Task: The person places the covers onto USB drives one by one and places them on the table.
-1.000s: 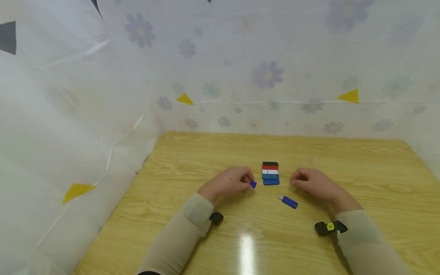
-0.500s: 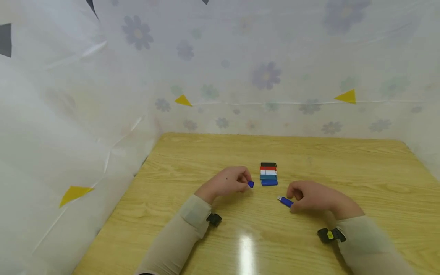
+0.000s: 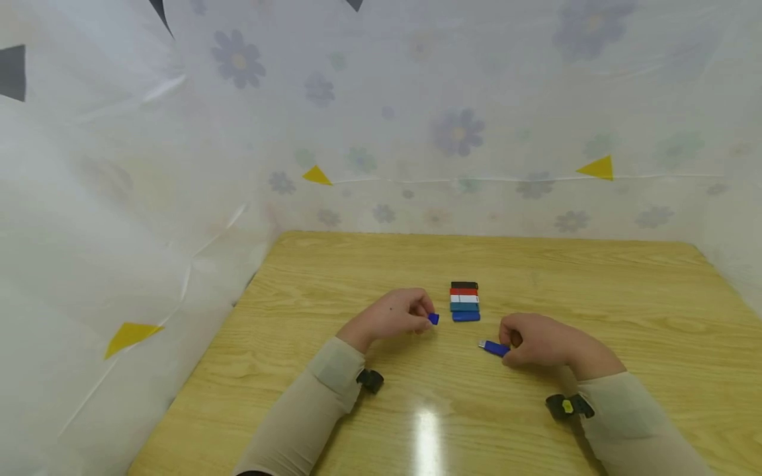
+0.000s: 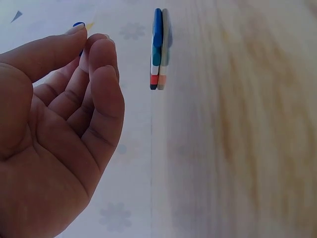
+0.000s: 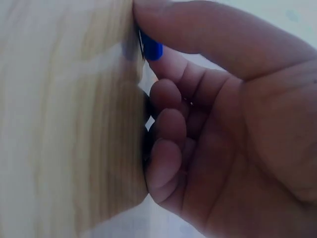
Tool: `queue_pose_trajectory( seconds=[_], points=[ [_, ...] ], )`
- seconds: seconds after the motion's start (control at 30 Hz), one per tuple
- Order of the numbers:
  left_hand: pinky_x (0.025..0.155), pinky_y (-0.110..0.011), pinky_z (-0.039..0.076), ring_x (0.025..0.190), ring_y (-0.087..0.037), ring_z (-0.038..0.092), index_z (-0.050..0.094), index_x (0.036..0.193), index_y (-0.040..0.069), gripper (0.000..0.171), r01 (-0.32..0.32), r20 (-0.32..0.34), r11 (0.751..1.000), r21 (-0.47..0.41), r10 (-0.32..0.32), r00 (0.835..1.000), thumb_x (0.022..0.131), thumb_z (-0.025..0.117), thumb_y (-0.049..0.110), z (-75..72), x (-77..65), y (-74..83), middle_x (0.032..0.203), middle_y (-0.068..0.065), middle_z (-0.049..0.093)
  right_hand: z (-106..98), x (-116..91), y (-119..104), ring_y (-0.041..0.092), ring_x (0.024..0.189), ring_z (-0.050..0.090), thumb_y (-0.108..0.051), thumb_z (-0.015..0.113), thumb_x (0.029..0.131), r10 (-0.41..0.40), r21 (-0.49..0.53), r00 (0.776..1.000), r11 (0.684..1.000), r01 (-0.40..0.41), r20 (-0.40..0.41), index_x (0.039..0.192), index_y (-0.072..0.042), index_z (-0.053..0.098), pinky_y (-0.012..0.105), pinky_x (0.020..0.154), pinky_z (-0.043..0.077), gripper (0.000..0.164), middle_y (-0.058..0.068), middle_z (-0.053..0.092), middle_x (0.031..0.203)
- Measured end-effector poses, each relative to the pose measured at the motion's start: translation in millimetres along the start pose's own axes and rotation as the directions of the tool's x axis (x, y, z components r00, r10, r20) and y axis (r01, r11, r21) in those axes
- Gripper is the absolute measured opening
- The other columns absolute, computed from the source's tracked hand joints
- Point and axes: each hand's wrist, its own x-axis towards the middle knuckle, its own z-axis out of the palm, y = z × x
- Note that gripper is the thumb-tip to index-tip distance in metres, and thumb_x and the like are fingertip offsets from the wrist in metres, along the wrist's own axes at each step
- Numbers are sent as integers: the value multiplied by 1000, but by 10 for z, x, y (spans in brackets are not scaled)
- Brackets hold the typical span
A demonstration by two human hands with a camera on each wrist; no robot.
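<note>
My left hand (image 3: pixel 393 313) pinches a small blue USB stick cap (image 3: pixel 434 318) between thumb and fingertips, above the table left of a row of sticks. In the left wrist view only slivers of the cap (image 4: pixel 78 24) show past the thumb. My right hand (image 3: pixel 538 339) has thumb and fingers around the rear end of a blue USB stick (image 3: pixel 493 348), whose bare metal plug points left. In the right wrist view the stick's blue end (image 5: pixel 152 48) shows under the thumb, right at the tabletop, with the other fingers curled beside it.
Several USB sticks lie side by side between the hands: black (image 3: pixel 464 285), red (image 3: pixel 464 291), white (image 3: pixel 464 299), teal (image 3: pixel 464 307) and blue (image 3: pixel 466 317). The wooden table (image 3: pixel 333 264) ends at a flowered plastic sheet (image 3: pixel 381 132) behind it.
My right hand has come down toward me and taken hold of the uncapped blue USB stick, which has turned slightly. The left hand keeps the cap nearly in place.
</note>
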Motion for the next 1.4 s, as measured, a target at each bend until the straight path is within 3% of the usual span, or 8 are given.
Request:
queue_pose_trajectory(
  seconds=[0.27, 0.6, 0.87, 1.13, 1.4],
  points=[
    [66, -36, 53, 81, -26, 67, 62, 109, 19, 11, -12, -1, 1000, 1, 12, 1000, 99, 68, 20, -2, -16, -32, 94, -7, 71, -20, 22, 93, 15, 69, 52, -20, 76, 88, -7, 46, 998, 999, 10, -63, 97, -16, 61, 31, 62, 43, 18, -3, 57, 80],
    [68, -36, 54, 84, -26, 67, 63, 108, 18, 13, 2, -23, 999, -48, -3, 1000, 98, 70, 19, -7, -39, -6, 96, -5, 71, -23, 71, 122, 20, 73, 55, -23, 74, 95, 20, 229, 976, 973, 31, -216, 105, -11, 63, 29, 62, 47, 19, 4, 63, 86],
    [72, -42, 56, 84, -28, 68, 62, 104, 16, 13, -9, -21, 998, -61, 8, 1000, 97, 72, 19, 24, -23, 12, 95, -4, 71, 62, 131, -49, 19, 75, 56, -19, 75, 94, -3, 186, 942, 980, 69, -337, 103, -12, 65, 28, 61, 49, 15, 0, 63, 87],
    [71, -41, 56, 83, -29, 68, 63, 102, 15, 13, -17, -34, 999, -44, 16, 999, 96, 73, 20, 63, -39, 78, 90, -1, 71, 193, 198, -203, 17, 76, 61, -21, 75, 94, -18, 211, 932, 972, 100, -361, 104, -14, 65, 30, 61, 51, 16, -2, 66, 88],
    [65, -31, 53, 80, -23, 69, 62, 99, 18, 14, -55, -34, 998, -16, 54, 998, 94, 75, 21, 90, -53, 120, 89, 4, 72, 237, 196, -329, 19, 72, 60, -19, 75, 94, -14, 254, 939, 961, 107, -344, 103, -14, 64, 30, 57, 51, 15, 1, 66, 85]
  ],
)
